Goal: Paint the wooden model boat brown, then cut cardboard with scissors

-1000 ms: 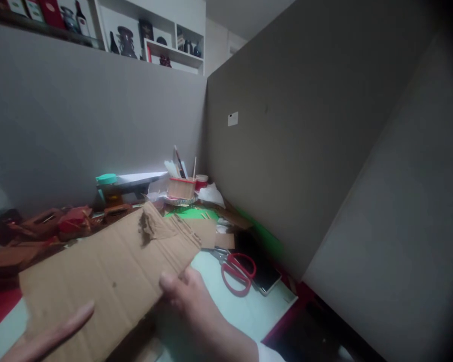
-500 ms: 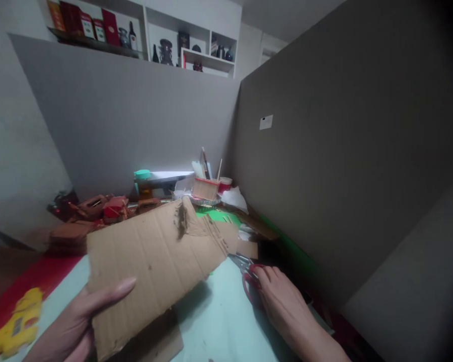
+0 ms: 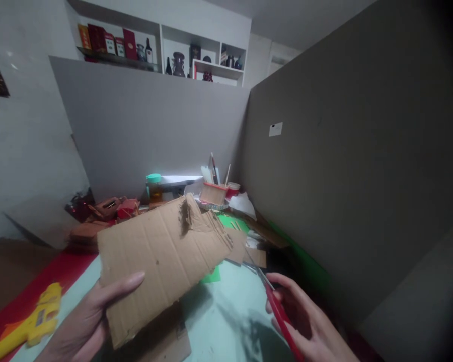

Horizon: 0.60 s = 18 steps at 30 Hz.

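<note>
My left hand grips a torn-edged piece of corrugated cardboard by its lower left side, thumb flat on the face. The sheet is held tilted above the pale table surface. In my right hand is a pair of scissors with red handles, the blades pointing up and left. The blades are apart from the cardboard, to the right of its ragged right end. Beneath the held sheet lies another cardboard piece, partly hidden.
A yellow glue gun lies at the left on red cloth. Brown block-like pieces sit at the back left. Behind are a green-lidded jar and a box of brushes and sticks. A grey panel rises at the right.
The scissors have moved away from the cardboard's right end and turned in my right hand, whose fingers have loosened around the handles. The view has shifted slightly; my left hand keeps its hold.
</note>
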Tool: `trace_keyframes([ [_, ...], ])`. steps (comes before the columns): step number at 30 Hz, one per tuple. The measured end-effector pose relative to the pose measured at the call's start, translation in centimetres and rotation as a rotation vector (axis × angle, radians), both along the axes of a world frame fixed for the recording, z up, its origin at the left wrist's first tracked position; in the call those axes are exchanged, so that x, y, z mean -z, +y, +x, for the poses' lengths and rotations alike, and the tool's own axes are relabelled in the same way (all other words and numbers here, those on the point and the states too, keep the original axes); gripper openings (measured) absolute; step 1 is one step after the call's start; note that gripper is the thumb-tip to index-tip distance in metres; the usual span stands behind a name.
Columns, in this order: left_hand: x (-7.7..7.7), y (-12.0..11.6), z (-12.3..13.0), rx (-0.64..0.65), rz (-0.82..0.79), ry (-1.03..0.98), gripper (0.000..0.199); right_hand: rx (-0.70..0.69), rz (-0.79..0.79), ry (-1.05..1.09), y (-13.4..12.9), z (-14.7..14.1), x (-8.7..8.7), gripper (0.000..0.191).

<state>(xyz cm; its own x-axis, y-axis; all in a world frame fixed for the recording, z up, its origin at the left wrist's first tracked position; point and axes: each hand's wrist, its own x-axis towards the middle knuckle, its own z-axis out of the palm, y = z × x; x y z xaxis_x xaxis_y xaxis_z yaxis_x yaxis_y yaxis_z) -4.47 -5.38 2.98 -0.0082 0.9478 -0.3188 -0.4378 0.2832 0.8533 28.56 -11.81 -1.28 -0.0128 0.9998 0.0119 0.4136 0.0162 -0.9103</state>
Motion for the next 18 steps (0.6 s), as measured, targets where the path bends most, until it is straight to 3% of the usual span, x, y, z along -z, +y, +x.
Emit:
trace_keyframes([
  [3,0.3,0.0,-0.3,0.001,-0.017,0.008,0.101,-0.101,-0.130,0.134,0.5,-1.0,0.3,0.066],
  [5,0.3,0.0,-0.6,-0.026,-0.014,0.022,0.097,-0.189,-0.174,0.213,0.5,-1.4,0.4,0.064],
  [11,0.2,0.0,-0.7,-0.055,-0.019,0.024,0.103,-0.285,-0.239,0.279,0.4,-3.0,-1.0,0.051],
  [18,1.5,-0.3,0.5,0.021,-0.043,-0.014,0.121,-0.370,-0.157,0.299,1.9,-5.4,-2.2,0.057],
])
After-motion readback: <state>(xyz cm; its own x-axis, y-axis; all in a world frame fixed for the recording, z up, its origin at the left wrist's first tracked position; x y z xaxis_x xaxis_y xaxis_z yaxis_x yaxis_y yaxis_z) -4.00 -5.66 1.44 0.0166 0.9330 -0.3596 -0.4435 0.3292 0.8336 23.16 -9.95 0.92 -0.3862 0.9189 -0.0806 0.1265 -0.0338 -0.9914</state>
